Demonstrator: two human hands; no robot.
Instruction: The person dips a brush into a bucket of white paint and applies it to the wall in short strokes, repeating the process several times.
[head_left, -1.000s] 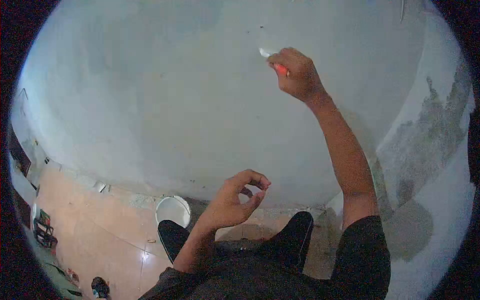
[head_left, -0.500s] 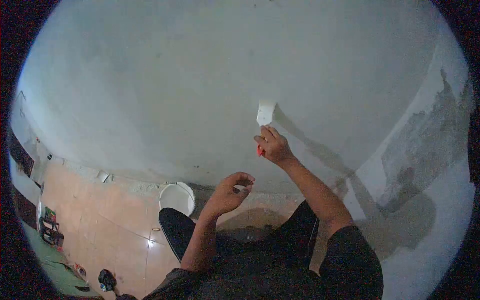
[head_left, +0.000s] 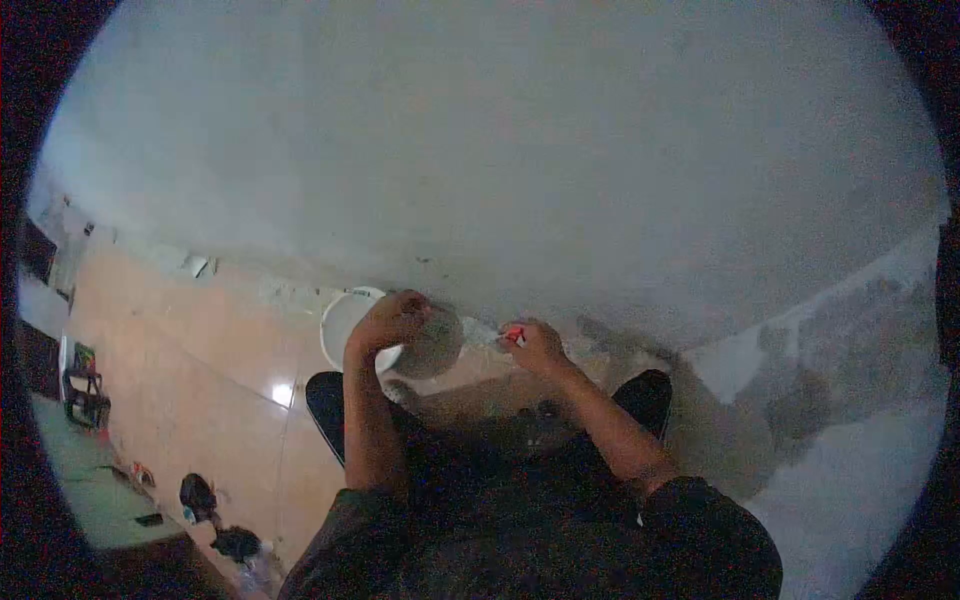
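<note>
My left hand [head_left: 396,316] is over the right side of a white bucket [head_left: 340,335], its fingers loosely bent and apart, with nothing seen in them. To the right, my right hand [head_left: 532,345] is closed on the red handle of a scraper [head_left: 514,334]. The scraper's pale blade points left and is blurred, low in front of the grey wall [head_left: 520,160]. The bucket stands on the floor by the foot of the wall, partly hidden by my left hand and forearm.
Tan floor tiles [head_left: 190,350] spread to the left. A small pale piece [head_left: 200,266] lies near the wall's foot. At the far left are a dark chair-like object [head_left: 85,390] and dark items [head_left: 198,497] on the floor. Rough patches mark the wall at right.
My right hand has come down from the wall with the scraper, whose blade now points left. My left hand has moved up and left over the bucket. The view has shifted slightly.
</note>
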